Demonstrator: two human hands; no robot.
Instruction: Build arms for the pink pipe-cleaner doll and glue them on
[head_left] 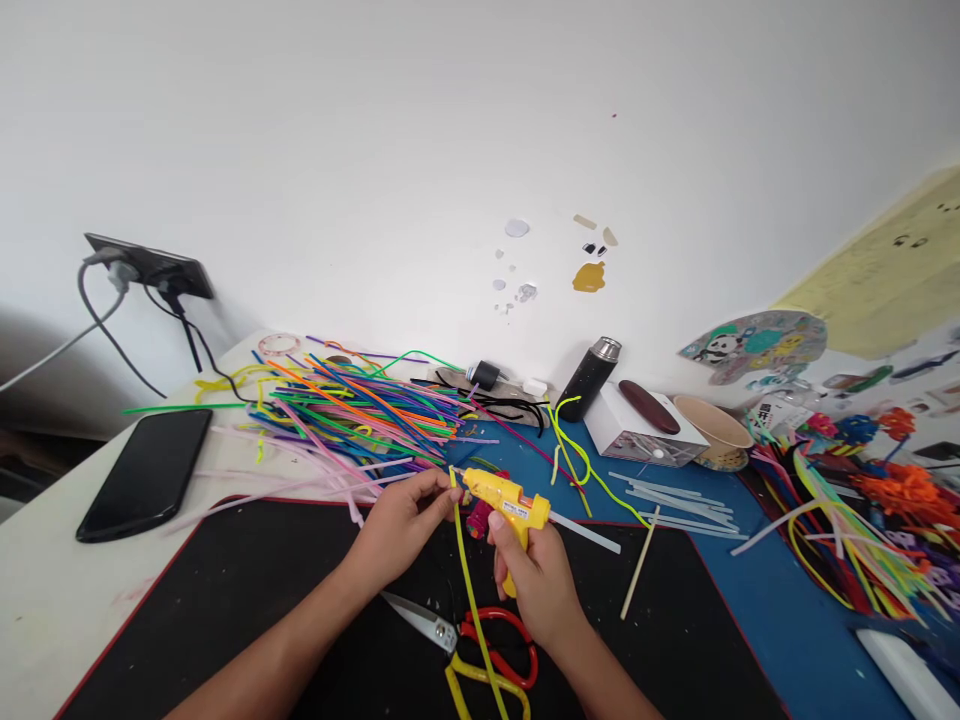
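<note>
My right hand [536,575] is wrapped round the handle of a yellow hot glue gun [499,492], its nozzle pointing left. A clear glue stick [589,532] sticks out of the gun's back end. Between the fingertips of my left hand [405,520] is the upper end of a yellow-green pipe cleaner [466,570], which hangs down toward the front edge. The gun's nozzle is close to that pinched end; whether they touch I cannot tell. Below, scissors [442,632] with red and yellow handles lie on the black mat [315,600]. A dark pink object [478,520] sits partly hidden behind the gun.
Many coloured pipe cleaners [360,405] are heaped at back left, beside a phone [146,475]. Spare glue sticks [679,505], a wooden stick [640,565], a tissue box [641,430] and a black flask [589,380] are to the right. More pipe cleaners [832,530] lie far right.
</note>
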